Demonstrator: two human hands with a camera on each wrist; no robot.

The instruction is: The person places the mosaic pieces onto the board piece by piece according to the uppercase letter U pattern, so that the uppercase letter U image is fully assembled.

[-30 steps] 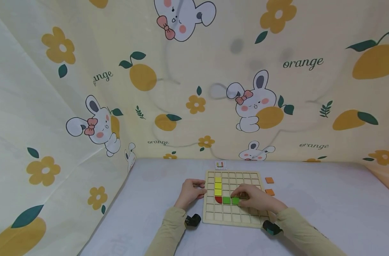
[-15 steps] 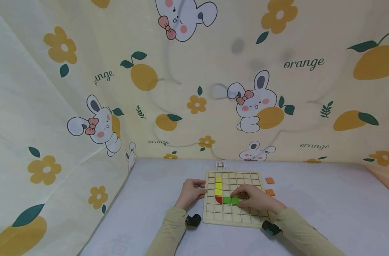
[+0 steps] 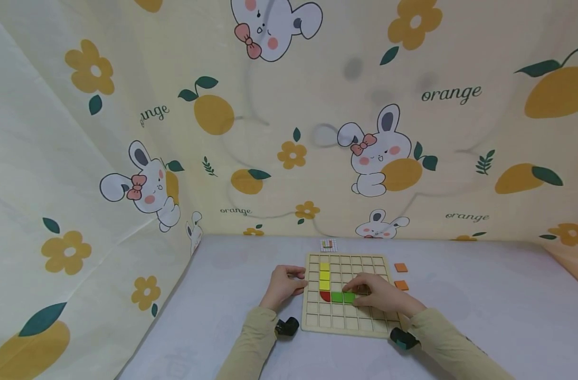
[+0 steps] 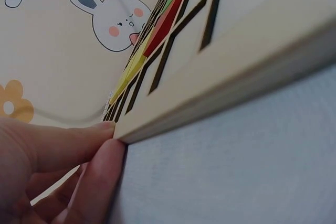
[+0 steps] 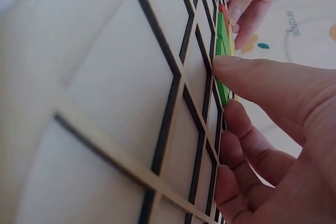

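Observation:
A wooden grid board [image 3: 333,323] lies on the white table. My left hand [image 3: 281,286] holds its left edge; in the left wrist view the thumb and a finger meet at the board's rim [image 4: 220,95]. Over the board, my right hand [image 3: 381,293] pinches a green square tile [image 3: 349,298] between thumb and index finger. That tile sits in a row beside another green tile [image 3: 336,297] and a red rounded-corner tile [image 3: 325,296]. Above the red one runs a column of yellow tiles [image 3: 324,275]. The right fingers partly cover the pinched tile.
Two orange square tiles [image 3: 400,267] lie on the table right of the board. A small card [image 3: 329,245] with a printed coloured grid pattern lies behind it. Black wrist cameras [image 3: 287,326] are on both wrists. A patterned cloth [image 3: 293,105] hangs behind the table.

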